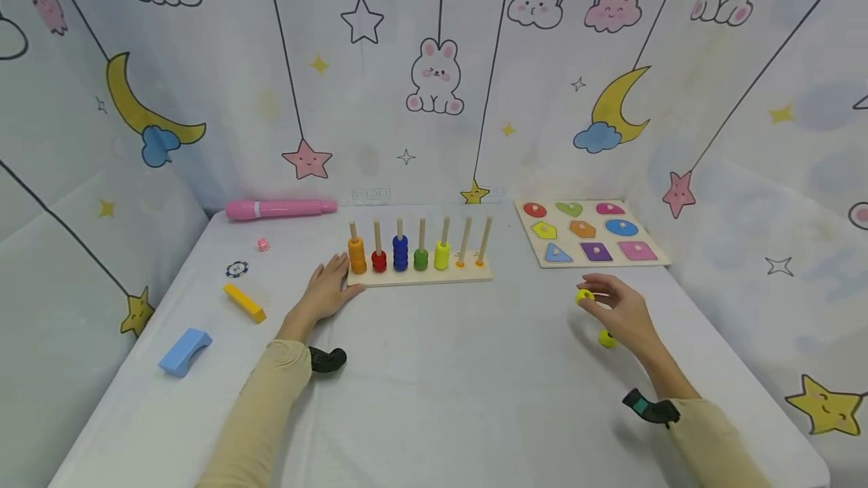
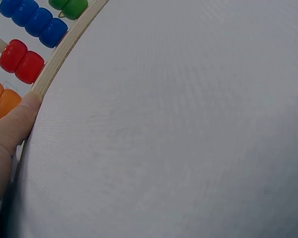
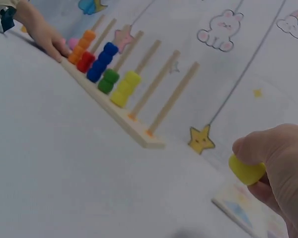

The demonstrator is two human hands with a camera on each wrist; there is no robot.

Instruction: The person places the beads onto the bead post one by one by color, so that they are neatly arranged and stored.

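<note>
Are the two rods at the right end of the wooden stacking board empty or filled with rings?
Empty. On the wooden stacking board, the two rightmost rods stand bare, while the other five carry coloured rings.

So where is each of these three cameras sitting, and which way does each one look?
Head: worn on the head, looking forward and down over the table; both forearms, the left hand and the right hand show.
Left wrist: low by the left hand, facing the peg board edge; only a fingertip shows, touching it.
Right wrist: behind the right hand, facing across to the board; its fingers pinch a yellow ring, the left hand far off.
All three share the peg board with its coloured rings.
</note>
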